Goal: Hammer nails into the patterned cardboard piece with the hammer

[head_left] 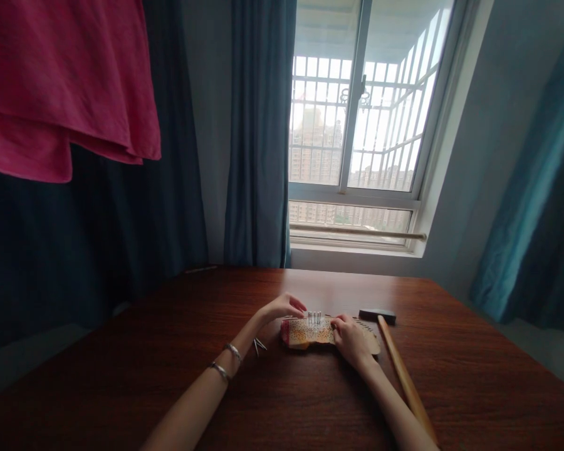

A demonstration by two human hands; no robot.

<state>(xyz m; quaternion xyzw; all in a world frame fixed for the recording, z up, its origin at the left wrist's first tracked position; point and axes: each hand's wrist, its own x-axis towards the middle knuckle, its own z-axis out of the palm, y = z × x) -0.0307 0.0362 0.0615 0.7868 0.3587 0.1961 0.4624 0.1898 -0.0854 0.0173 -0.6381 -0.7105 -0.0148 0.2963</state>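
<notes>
A flat, speckled piece that looks like a wooden board [313, 335], with a reddish left end and pale right end, lies on the table. Several nails [314, 317] stand upright in its middle, and a slanting row of dark nails or marks [367, 328] runs along its right part. My left hand [284, 305] hovers at the board's back left edge, fingers bent together in a pinch; anything between the fingertips is too small to make out. Closed over the board right of the upright nails, my right hand [348, 338] grips it, fingertips partly hidden.
A hammer [402, 369] with a black head and long wooden handle lies right of the board, beside my right forearm. Several loose nails [259, 345] rest on the brown table [207, 332] near my left wrist. Behind are a window and curtains; pink cloth [66, 81] hangs upper left.
</notes>
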